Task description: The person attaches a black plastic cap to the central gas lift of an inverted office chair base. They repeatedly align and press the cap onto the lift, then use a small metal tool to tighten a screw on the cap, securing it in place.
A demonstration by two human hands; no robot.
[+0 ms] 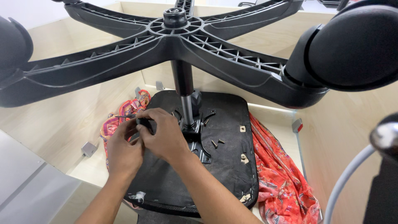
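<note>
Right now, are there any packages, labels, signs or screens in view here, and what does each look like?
None that can be made out.
The nearest thing is a scrap of crumpled clear plastic on the black seat underside, near its front edge by the left hand.
The right hand works beside it.

One upturned chair seat, one five-armed star base, one gas-lift column, two casters in view, far left and right, two loose screws, one red patterned cloth, two hands, left and right.
</note>
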